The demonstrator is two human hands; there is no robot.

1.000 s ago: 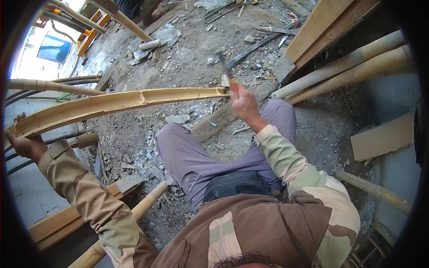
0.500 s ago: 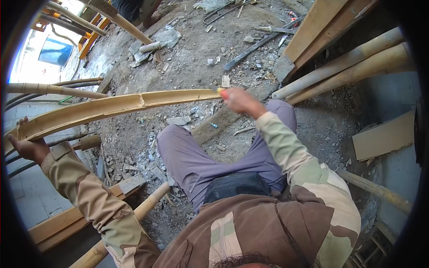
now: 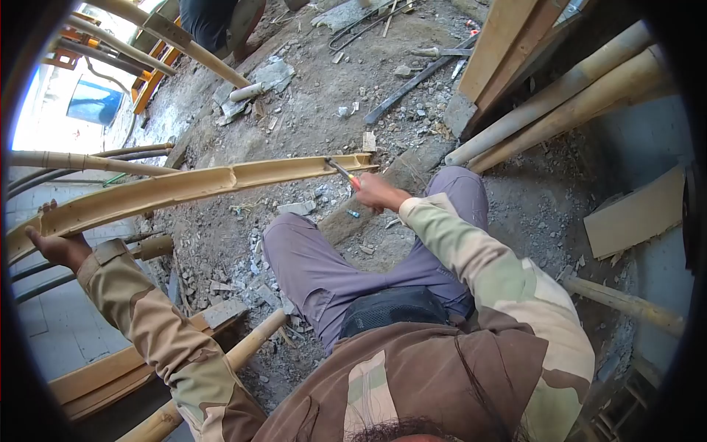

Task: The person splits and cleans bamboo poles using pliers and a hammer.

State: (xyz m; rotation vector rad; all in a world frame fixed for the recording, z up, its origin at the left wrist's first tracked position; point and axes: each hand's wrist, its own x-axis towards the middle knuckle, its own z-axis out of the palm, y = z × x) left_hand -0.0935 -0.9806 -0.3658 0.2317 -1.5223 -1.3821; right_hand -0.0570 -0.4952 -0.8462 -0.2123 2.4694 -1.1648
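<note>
A long split bamboo pole (image 3: 162, 193) runs across the left half of the head view, hollow side facing me, with a node ridge partway along. My left hand (image 3: 60, 247) grips its near-left end, fingers wrapped around the edge. My right hand (image 3: 381, 194) is closed around the red and yellow handle of a hammer (image 3: 343, 172). The hammer's small dark head is at the bamboo's inner hollow, close to the far right end. That end lies low over the ground, beyond my knees.
Rubble covers the dirt ground, with a flat metal bar (image 3: 420, 82) ahead. Wooden planks (image 3: 508, 62) and bamboo poles (image 3: 567, 92) stand at right. More poles (image 3: 254, 339) are near my left side. A person's legs (image 3: 213, 26) show at the top, with a blue barrel (image 3: 94, 101) farther left.
My right hand has moved slightly left and down, and the hammer head now meets the bamboo's hollow. My left hand keeps its hold; the view has shifted a little.
</note>
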